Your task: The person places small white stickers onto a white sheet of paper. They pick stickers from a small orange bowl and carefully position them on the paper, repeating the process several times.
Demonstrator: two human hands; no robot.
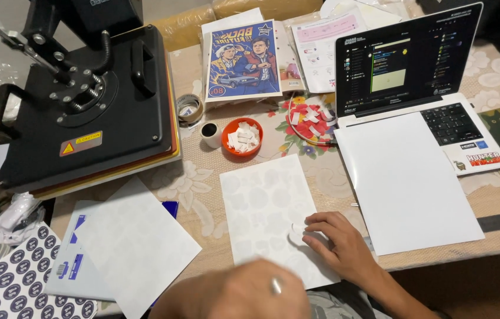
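My right hand (341, 245) lay low and right of centre in the frame, fingers (315, 227) pinched on a small white cut-out piece (297, 233) at the lower right part of the white die-cut sticker sheet (268, 207), which rested flat on the floral-patterned cloth surface (197, 195). My left hand (250, 292) sat blurred at the bottom edge, and I could not tell whether it was clenched or loose (nothing showed under it). I judged the main risk was tearing: with nothing visibly pressing the sheet down, a pull on the piece could have lifted or creased the whole sheet. The loose glossy white sheet (406, 183) lay partly over the open white laptop (433, 77), right of centre, and a careless elbow could have slid it off. The small orange bowl of white scraps (244, 137) stood just above the sticker sheet, easy to tip.
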